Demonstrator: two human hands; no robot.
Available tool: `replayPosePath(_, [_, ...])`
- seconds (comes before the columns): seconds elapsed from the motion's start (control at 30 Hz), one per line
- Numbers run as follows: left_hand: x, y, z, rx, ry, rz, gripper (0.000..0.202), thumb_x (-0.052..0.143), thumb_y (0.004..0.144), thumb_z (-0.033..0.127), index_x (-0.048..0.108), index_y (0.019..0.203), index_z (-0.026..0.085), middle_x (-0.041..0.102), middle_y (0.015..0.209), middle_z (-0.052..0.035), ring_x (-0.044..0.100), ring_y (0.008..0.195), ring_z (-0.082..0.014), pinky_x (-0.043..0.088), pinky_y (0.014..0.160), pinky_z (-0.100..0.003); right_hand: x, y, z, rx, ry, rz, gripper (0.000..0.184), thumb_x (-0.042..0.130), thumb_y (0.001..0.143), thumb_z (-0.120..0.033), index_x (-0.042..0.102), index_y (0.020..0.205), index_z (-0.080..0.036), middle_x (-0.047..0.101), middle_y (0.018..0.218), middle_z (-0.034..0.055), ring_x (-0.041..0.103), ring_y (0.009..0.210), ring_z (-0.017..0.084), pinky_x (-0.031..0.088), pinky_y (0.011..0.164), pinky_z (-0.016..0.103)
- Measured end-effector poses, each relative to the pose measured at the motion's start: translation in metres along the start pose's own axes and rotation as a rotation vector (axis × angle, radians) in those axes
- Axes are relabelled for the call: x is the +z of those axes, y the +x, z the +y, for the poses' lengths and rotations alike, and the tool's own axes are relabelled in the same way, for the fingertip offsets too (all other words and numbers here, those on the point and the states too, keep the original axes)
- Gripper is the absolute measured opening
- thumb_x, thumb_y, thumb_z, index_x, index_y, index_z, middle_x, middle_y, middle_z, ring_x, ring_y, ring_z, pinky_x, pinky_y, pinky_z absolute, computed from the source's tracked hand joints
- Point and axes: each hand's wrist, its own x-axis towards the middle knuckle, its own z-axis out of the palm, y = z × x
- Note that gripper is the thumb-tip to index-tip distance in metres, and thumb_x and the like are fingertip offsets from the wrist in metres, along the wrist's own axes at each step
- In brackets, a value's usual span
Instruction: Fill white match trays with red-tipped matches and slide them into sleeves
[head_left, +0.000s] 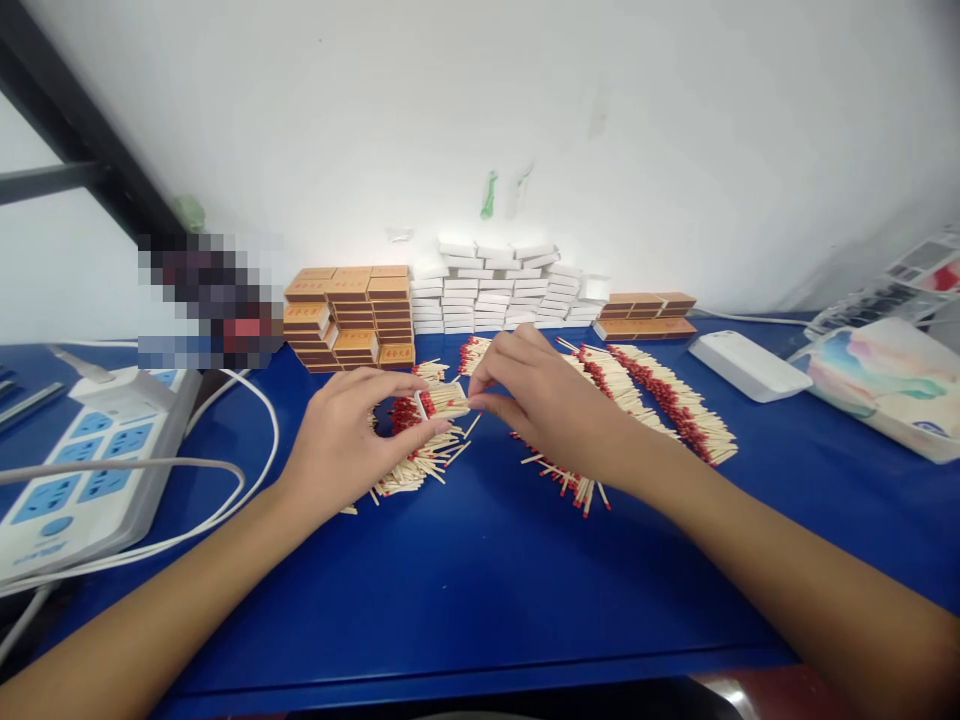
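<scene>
My left hand is closed on a small white matchbox tray, thumb in front and fingers behind. Red-headed matches lie in the tray, heads to the left. At its right end, my right hand has thumb and forefinger pinched together by the bare match ends; what sits between the fingertips is hidden. Below and behind the tray spreads a loose pile of matches on the blue table. Longer rows of matches lie beyond and right of my right hand, partly covered by it.
Orange matchboxes are stacked against the wall, beside piled white trays and a lower stack of orange boxes. A white power strip with looping cables is at left. A white device and patterned packet lie at right.
</scene>
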Motion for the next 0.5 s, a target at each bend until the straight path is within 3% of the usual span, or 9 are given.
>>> replayPosePath(0.13, [0.001, -0.001, 0.005, 0.033, -0.018, 0.000, 0.037, 0.086, 0.081, 0.048, 0.076, 0.107, 0.024, 0.081, 0.106, -0.0020, 0.075, 0.099, -0.0222, 0.055, 0.094, -0.036, 0.014, 0.000, -0.008, -0.057, -0.136, -0.009, 0.021, 0.049, 0.104, -0.016, 0.063, 0.088, -0.020, 0.061, 0.095, 0.0110, 0.044, 0.095, 0.026, 0.037, 0.087, 0.039])
replayPosePath(0.23, [0.000, 0.000, 0.006, 0.038, -0.016, 0.001, 0.036, 0.086, 0.081, 0.048, 0.076, 0.107, 0.025, 0.081, 0.105, -0.0022, 0.075, 0.099, -0.0230, 0.056, 0.094, -0.037, 0.012, 0.001, -0.013, -0.064, -0.097, -0.001, 0.021, 0.049, 0.103, -0.015, 0.064, 0.089, -0.019, 0.062, 0.096, 0.0108, 0.046, 0.096, 0.025, 0.038, 0.088, 0.039])
replayPosePath(0.33, [-0.002, 0.000, 0.005, 0.018, -0.027, 0.004, 0.033, 0.082, 0.084, 0.050, 0.076, 0.105, 0.025, 0.081, 0.103, -0.0022, 0.075, 0.097, -0.0235, 0.056, 0.091, -0.038, -0.005, -0.003, -0.032, 0.000, 0.170, 0.061, 0.013, 0.059, 0.100, -0.023, 0.064, 0.088, -0.020, 0.064, 0.091, 0.0051, 0.053, 0.088, 0.020, 0.042, 0.081, 0.035])
replayPosePath(0.43, [-0.003, 0.001, 0.003, -0.004, -0.037, -0.008, 0.030, 0.080, 0.086, 0.049, 0.076, 0.104, 0.025, 0.081, 0.103, -0.0020, 0.075, 0.097, -0.0234, 0.056, 0.089, -0.038, -0.017, -0.023, -0.053, 0.125, 0.543, 0.010, 0.034, 0.065, 0.097, -0.037, 0.056, 0.068, -0.023, 0.052, 0.061, -0.0035, 0.046, 0.059, 0.012, 0.037, 0.057, 0.030])
replayPosePath(0.5, [-0.003, 0.000, 0.003, -0.012, -0.023, -0.006, 0.030, 0.081, 0.085, 0.048, 0.075, 0.105, 0.026, 0.080, 0.104, -0.0011, 0.075, 0.097, -0.0227, 0.056, 0.090, -0.037, -0.014, -0.047, -0.056, 0.159, 0.702, -0.040, 0.038, 0.072, 0.091, -0.047, 0.056, 0.065, -0.025, 0.047, 0.056, -0.0031, 0.044, 0.056, 0.013, 0.035, 0.051, 0.031])
